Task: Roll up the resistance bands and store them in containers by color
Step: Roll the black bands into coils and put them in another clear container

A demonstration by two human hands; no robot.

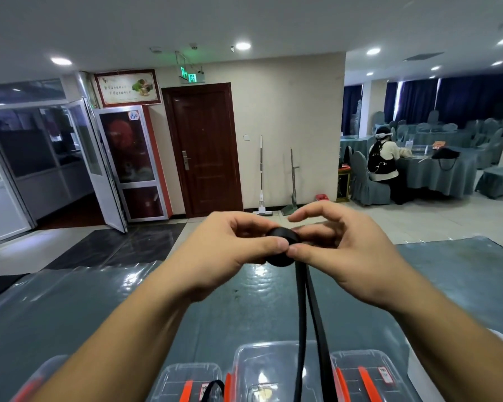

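A black resistance band is partly wound into a tight roll point(282, 245), held up above the table between both hands. My left hand point(233, 250) pinches the roll from the left with thumb and fingers. My right hand point(340, 250) grips it from the right, its index finger lifted above. The two loose black strands point(310, 320) hang from the roll down toward the bottom edge, passing over clear plastic containers. Another black band piece point(212, 390) lies in the container at bottom centre-left.
Three clear containers with orange clips point(192, 381) point(262, 369) point(369, 375) stand at the near edge of the table with a grey-green glossy cover point(99, 309). A person point(384, 161) sits at a far table on the right. A brown door and mops stand ahead.
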